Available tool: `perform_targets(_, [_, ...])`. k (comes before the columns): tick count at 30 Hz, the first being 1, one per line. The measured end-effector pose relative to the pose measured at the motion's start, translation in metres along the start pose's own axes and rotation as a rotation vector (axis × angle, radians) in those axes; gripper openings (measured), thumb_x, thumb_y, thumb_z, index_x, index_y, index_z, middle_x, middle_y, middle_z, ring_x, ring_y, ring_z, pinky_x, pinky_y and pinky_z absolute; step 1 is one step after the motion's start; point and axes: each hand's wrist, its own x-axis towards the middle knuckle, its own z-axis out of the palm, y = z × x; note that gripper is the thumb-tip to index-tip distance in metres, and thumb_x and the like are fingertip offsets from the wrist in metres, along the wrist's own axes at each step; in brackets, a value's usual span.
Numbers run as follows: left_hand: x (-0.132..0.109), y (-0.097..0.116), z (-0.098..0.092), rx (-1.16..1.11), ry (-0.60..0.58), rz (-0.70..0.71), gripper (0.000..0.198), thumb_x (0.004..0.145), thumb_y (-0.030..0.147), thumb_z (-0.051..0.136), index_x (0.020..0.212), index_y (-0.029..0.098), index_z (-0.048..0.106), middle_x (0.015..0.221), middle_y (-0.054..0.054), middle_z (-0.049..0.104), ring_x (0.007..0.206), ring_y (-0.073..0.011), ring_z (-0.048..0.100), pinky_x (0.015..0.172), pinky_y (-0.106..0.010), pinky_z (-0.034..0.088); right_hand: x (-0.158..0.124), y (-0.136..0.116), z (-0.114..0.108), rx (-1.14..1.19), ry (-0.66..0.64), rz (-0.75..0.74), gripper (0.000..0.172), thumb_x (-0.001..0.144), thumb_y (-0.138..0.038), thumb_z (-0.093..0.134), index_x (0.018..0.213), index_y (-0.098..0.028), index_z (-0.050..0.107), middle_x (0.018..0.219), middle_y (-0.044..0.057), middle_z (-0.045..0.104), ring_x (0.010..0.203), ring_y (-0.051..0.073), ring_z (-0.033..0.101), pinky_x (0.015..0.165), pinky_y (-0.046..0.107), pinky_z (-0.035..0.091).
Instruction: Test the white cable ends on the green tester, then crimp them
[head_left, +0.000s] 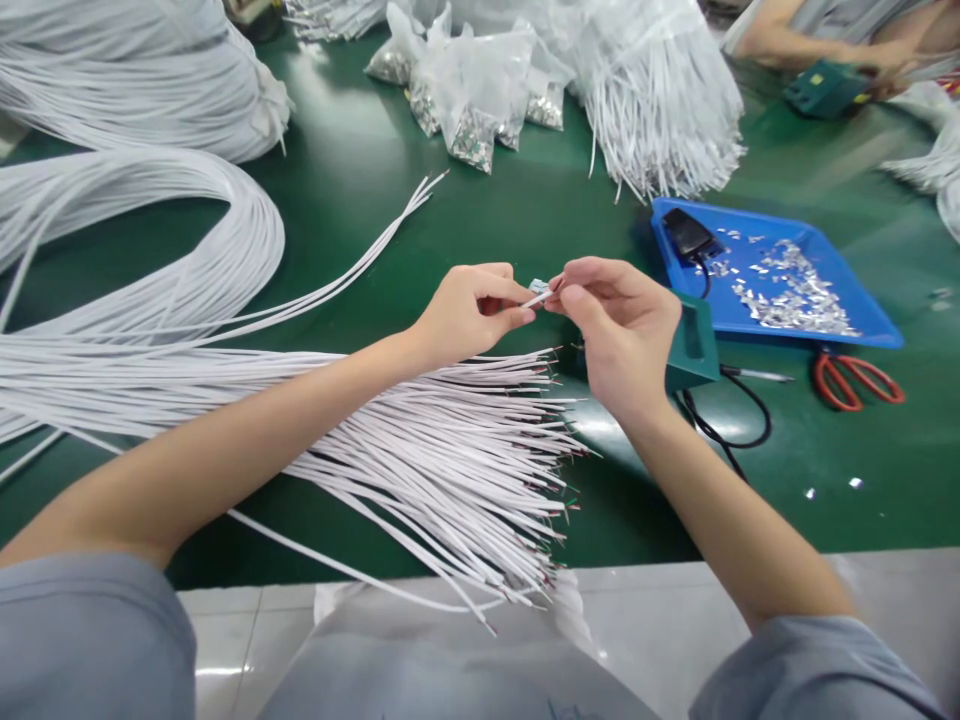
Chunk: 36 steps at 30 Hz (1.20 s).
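My left hand (469, 310) pinches the end of a thin white cable (537, 298) above the green table. My right hand (619, 325) meets it from the right, fingers pinched on a small pale connector piece (539, 285) at the cable's tip. Beneath both hands lies a fanned bundle of white cables (457, 440) with stripped ends pointing right. A small green box (694, 345) with a black cord sits just behind my right hand.
A blue tray (870, 320) holds small metal pieces and a black device. Red-handled scissors (855, 380) lie beside it. Bags of small parts (472, 90) and more cable bundles (660, 100) stand at the back. Another person's arm (817, 45) works at the far right.
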Motion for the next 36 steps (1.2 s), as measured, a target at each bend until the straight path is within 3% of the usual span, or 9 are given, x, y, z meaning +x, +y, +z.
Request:
perform_targets(4, [-0.001,0.004,0.000,-0.048,-0.022,0.002,0.002,0.074,0.016,0.072,0.073,0.016,0.073,0.058,0.004,0.052,0.052,-0.0064,0.042,0.050,-0.020,0.033,0.001,0.005,0.003,0.061,0.033,-0.087,0.020,0.074,-0.035,0.080,0.086,-0.025,0.067,0.081,-0.003,0.068,0.073,0.013,0.067,0.072,0.030,0.061])
perform_targets(11, [-0.005,0.017,0.001,-0.252,-0.167,-0.140,0.027,0.085,0.019,0.061,0.059,0.013,0.058,0.043,0.004,0.048,0.038,-0.0056,0.045,0.042,-0.018,0.035,-0.003,0.012,0.005,-0.051,0.019,-0.093,0.020,0.081,-0.036,0.074,0.095,-0.025,0.064,0.079,-0.003,0.065,0.070,0.012,0.064,0.068,0.029,0.058])
perform_targets(15, [-0.003,0.022,0.000,-0.299,-0.159,-0.254,0.028,0.085,0.012,0.059,0.058,0.013,0.057,0.041,0.004,0.051,0.036,-0.0054,0.047,0.041,-0.016,0.037,-0.004,0.019,0.002,-0.327,0.023,-0.318,0.011,0.090,-0.026,0.059,0.101,-0.025,0.061,0.085,0.000,0.064,0.079,0.015,0.062,0.073,0.033,0.055])
perform_targets(17, [-0.001,0.022,0.000,-0.316,-0.149,-0.312,0.029,0.086,0.010,0.059,0.057,0.012,0.057,0.040,0.003,0.051,0.035,-0.0055,0.048,0.041,-0.015,0.037,-0.002,0.019,-0.003,-0.548,-0.019,-0.498,0.013,0.091,-0.020,0.052,0.099,-0.024,0.061,0.083,0.002,0.064,0.079,0.017,0.060,0.074,0.037,0.053])
perform_targets(19, [0.002,0.020,-0.001,-0.338,-0.113,-0.377,0.030,0.087,0.009,0.057,0.057,0.012,0.058,0.040,0.003,0.052,0.035,-0.0059,0.049,0.041,-0.016,0.039,0.004,0.017,-0.009,-0.757,-0.083,-0.569,0.018,0.091,-0.017,0.047,0.097,-0.023,0.063,0.082,0.004,0.064,0.079,0.019,0.059,0.075,0.038,0.051])
perform_targets(25, [0.007,-0.001,0.004,-0.337,-0.009,-0.488,0.020,0.082,0.004,0.062,0.063,0.009,0.065,0.055,0.001,0.061,0.048,-0.0041,0.056,0.055,-0.016,0.051,0.026,0.013,-0.032,-1.181,-0.260,-0.265,0.024,0.089,-0.025,0.056,0.108,-0.016,0.067,0.102,0.013,0.068,0.103,0.030,0.057,0.085,0.044,0.047])
perform_targets(28, [0.008,-0.013,0.008,-0.352,-0.003,-0.573,0.017,0.082,0.001,0.062,0.067,0.007,0.067,0.057,0.001,0.061,0.051,-0.0045,0.058,0.058,-0.018,0.055,0.032,0.016,-0.035,-1.334,-0.399,-0.128,0.023,0.088,-0.031,0.059,0.102,-0.016,0.071,0.109,0.013,0.068,0.103,0.031,0.057,0.085,0.045,0.044])
perform_targets(32, [0.009,-0.019,0.010,-0.405,0.053,-0.678,0.010,0.083,-0.001,0.061,0.080,0.005,0.067,0.060,0.001,0.062,0.054,-0.0071,0.063,0.060,-0.020,0.058,0.033,0.014,-0.030,-1.481,-0.507,-0.072,0.020,0.090,-0.027,0.056,0.094,-0.015,0.072,0.107,0.011,0.070,0.100,0.029,0.058,0.082,0.041,0.040])
perform_targets(36, [0.010,-0.015,0.007,-0.427,0.008,-0.733,0.010,0.086,-0.001,0.058,0.082,0.005,0.066,0.062,0.001,0.062,0.055,-0.0105,0.067,0.054,-0.020,0.057,0.033,0.011,-0.024,-1.616,-0.573,-0.084,0.023,0.089,-0.031,0.058,0.093,-0.011,0.069,0.103,0.014,0.070,0.101,0.031,0.058,0.081,0.039,0.037])
